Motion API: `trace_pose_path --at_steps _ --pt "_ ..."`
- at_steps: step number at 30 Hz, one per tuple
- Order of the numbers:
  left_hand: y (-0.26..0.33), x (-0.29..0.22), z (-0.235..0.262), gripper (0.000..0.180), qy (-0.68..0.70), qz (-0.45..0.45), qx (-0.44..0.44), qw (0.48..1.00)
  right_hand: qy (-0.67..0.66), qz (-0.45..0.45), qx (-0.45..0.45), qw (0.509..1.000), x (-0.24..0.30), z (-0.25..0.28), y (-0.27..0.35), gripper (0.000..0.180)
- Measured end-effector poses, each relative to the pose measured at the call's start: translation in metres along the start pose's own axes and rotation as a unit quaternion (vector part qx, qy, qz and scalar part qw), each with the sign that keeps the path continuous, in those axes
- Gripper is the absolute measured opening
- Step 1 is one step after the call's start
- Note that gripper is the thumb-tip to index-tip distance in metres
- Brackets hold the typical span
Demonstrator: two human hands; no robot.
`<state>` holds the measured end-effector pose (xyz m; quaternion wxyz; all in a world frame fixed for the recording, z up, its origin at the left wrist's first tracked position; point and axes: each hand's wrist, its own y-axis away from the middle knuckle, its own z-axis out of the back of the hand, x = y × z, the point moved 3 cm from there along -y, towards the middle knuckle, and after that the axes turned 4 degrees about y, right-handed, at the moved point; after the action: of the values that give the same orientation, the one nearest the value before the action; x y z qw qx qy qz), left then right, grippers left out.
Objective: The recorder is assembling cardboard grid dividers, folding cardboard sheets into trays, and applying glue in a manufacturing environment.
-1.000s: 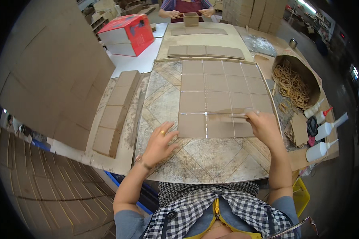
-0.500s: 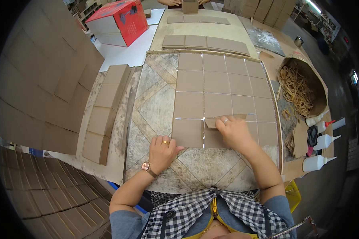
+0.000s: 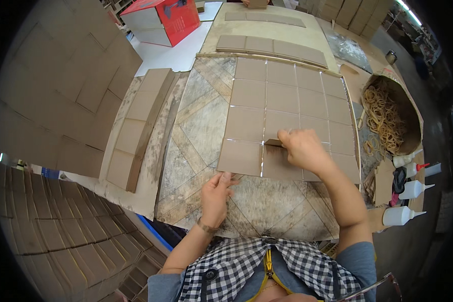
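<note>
Worn, diamond-patterned worktop (image 3: 206, 121) carrying a flat brown cardboard sheet scored into a grid of squares (image 3: 287, 105), with both of a person's hands at its near edge.

Lying over the tabletop's right half, the sheet reaches close to the right edge; the right hand (image 3: 299, 148) has its fingers pinched together on a small lifted flap of card in the near rows, while the left hand (image 3: 217, 191) lies with fingers loosely together, tips touching the sheet's near-left corner. Such card looks light and stiff yet likely to fold along its score lines, so it is best held at an edge or corner with the rest pressed flat. Beyond the right edge sit a round tub of tan rubber bands (image 3: 387, 116) and white glue bottles (image 3: 402, 214); long stacked cardboard strips (image 3: 141, 126) lie along the left edge.
</note>
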<state>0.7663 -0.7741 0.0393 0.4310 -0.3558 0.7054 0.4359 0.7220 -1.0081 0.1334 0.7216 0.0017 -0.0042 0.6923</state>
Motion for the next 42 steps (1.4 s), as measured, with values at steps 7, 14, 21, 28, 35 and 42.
trace_pose_path --at_steps 7,14,21,28,35,42 --pt "-0.02 0.0 -0.014 0.022 0.12 0.091 0.032 0.988 0.003 0.028 -0.046 0.999 0.011 -0.006 0.011 0.021" --pt "0.0 -0.014 -0.045 0.026 -0.141 -0.187 0.104 0.967 -0.059 0.016 -0.024 0.998 -0.009 -0.006 -0.002 0.015" --pt "0.013 -0.056 -0.092 0.049 -0.292 -0.337 0.175 0.878 -0.032 -0.008 0.018 0.999 -0.008 0.004 -0.006 0.018" --pt "-0.025 -0.08 -0.113 0.063 -0.452 -0.249 0.267 0.814 -0.034 -0.006 0.017 0.999 -0.008 0.004 -0.003 0.022" --pt "0.003 -0.087 -0.096 0.065 -0.518 -0.319 0.33 0.722 -0.071 -0.032 -0.13 0.988 0.018 0.01 0.038 0.034" --pt "0.039 -0.085 -0.077 0.069 -0.579 -0.325 0.365 0.653 -0.103 -0.498 -0.376 0.775 0.03 -0.028 0.286 0.031"
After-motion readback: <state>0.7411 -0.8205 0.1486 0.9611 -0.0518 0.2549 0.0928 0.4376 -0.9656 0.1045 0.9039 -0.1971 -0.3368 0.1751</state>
